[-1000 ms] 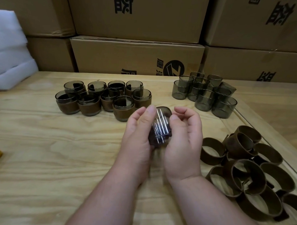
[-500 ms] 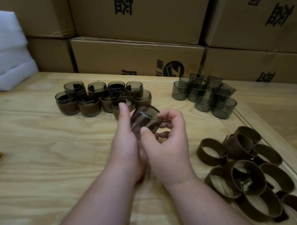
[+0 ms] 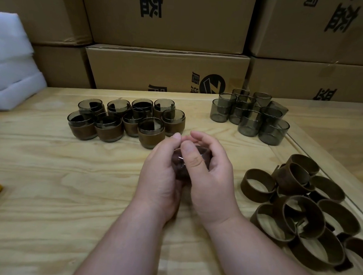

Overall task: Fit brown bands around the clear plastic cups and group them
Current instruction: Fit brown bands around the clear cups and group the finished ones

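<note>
Both hands working mid-bench, over bare wood. Left hand [image 3: 160, 173] and right hand [image 3: 210, 175] cupping one cup [image 3: 180, 168] between them, fingers curling round it, right thumb pressing across its front. Band on it? Blurred, cannot tell. Banded cups [image 3: 125, 121] sitting grouped toward far left of bench [image 3: 51, 184]. Plain cups [image 3: 251, 117] clustering far right. Loose bands [image 3: 297, 209] piling at right edge. Boxes [image 3: 168, 71] stacking behind.

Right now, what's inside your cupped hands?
The left hand and right hand wrap around one clear cup showing brown between the fingers. Its rim, base and how far the band sits are covered.
</note>
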The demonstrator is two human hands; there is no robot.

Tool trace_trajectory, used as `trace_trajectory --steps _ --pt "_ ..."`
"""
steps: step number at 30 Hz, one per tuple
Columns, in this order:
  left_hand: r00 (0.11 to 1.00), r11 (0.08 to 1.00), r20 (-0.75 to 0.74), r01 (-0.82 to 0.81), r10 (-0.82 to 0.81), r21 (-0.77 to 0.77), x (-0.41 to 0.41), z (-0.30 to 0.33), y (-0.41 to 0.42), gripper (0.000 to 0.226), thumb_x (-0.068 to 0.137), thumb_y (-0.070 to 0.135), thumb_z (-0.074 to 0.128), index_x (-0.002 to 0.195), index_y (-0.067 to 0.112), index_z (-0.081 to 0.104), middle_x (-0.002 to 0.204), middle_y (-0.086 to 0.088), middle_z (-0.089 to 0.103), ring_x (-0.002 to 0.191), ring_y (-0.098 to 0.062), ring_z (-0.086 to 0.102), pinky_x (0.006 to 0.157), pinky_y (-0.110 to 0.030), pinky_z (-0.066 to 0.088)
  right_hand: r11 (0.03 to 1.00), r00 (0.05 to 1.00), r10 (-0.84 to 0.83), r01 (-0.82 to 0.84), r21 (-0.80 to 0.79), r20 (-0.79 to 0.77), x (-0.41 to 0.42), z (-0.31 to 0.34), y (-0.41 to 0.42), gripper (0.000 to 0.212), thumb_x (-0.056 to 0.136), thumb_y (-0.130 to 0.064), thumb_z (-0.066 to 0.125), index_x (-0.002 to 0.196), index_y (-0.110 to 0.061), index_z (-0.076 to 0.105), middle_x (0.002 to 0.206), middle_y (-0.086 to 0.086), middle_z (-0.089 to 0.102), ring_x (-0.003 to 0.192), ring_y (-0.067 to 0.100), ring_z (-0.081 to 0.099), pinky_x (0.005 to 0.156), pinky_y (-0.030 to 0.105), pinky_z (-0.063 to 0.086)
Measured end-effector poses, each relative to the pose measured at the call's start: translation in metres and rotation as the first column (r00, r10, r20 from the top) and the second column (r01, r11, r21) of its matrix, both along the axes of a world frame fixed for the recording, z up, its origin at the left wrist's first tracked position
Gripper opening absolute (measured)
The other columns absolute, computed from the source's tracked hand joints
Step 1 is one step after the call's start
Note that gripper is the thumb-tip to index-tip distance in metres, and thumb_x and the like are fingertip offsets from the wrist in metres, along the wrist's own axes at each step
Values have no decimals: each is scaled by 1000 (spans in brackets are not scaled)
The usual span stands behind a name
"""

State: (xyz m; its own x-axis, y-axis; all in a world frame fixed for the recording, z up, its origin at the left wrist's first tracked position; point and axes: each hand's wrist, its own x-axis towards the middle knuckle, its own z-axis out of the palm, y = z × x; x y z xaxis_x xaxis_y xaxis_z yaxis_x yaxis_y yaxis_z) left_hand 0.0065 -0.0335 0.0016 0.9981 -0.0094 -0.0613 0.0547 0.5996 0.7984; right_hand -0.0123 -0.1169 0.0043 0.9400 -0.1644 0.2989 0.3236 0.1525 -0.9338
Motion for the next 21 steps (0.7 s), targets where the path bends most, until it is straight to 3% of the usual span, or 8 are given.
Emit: trace_trajectory --steps 3,5,8,10,13,15,19,21 --pt "1000 998 10 3 -4 59 -1 1 0 43 82 40 69 110 7 71 100 -19 70 92 -32 69 84 -44 54 998 1000 2 -1 58 -21 2 -1 -2 42 77 -43 74 108 -16 71 104 5 76 100 22 73 90 45 61" --pt "999 996 33 -18 15 86 -3 0 -1 45 83 39 67 111 3 70 102 -19 71 95 -32 69 87 -45 54 998 999 -2 5 63 -38 4 -3 -3 33 82 -33 69 110 -15 71 105 6 75 99 22 73 89 45 61" --pt "976 967 198 -138 95 216 -7 -1 -6 29 85 35 61 96 10 71 89 -11 72 82 -24 68 69 -34 57 998 997 -8 13 55 -73 4 -5 -2 33 84 -36 60 112 -21 68 107 2 75 98 17 72 81 31 60" --pt "922 905 366 -255 123 339 -12 -1 -9 16 82 39 63 85 24 67 84 -2 70 76 -18 65 64 -30 54 999 995 -54 54 -4 -89 3 -6 -1 34 86 -43 53 109 -22 69 102 0 74 97 16 72 81 34 59" --pt "798 800 584 -445 150 403 -16 -1 -8 18 88 38 56 93 22 63 89 9 70 83 -8 66 74 -24 51 978 990 -121 107 -181 -70 3 -6 -3 62 90 -65 30 100 -19 70 95 2 74 94 18 69 87 47 55" --pt "730 715 661 -556 176 424 -16 -1 -6 19 91 34 53 96 20 63 95 8 67 90 -13 64 81 -23 49 950 991 -111 84 -300 -76 2 -6 -4 85 86 -77 12 98 -20 73 93 1 75 96 16 70 88 43 53" --pt "814 817 547 -444 196 367 -17 3 -6 14 94 25 55 101 19 66 94 9 72 88 -4 67 79 -19 51 925 989 -112 68 -374 -97 1 -2 -4 78 84 -82 15 95 -30 73 91 -13 75 90 2 69 82 37 55" --pt "881 863 442 -347 166 367 -17 3 -5 23 93 27 51 109 22 67 101 7 75 96 -10 70 84 -29 54 932 990 -112 77 -354 -81 2 -1 -4 68 83 -80 24 99 -32 70 92 -18 74 90 0 68 82 37 56"
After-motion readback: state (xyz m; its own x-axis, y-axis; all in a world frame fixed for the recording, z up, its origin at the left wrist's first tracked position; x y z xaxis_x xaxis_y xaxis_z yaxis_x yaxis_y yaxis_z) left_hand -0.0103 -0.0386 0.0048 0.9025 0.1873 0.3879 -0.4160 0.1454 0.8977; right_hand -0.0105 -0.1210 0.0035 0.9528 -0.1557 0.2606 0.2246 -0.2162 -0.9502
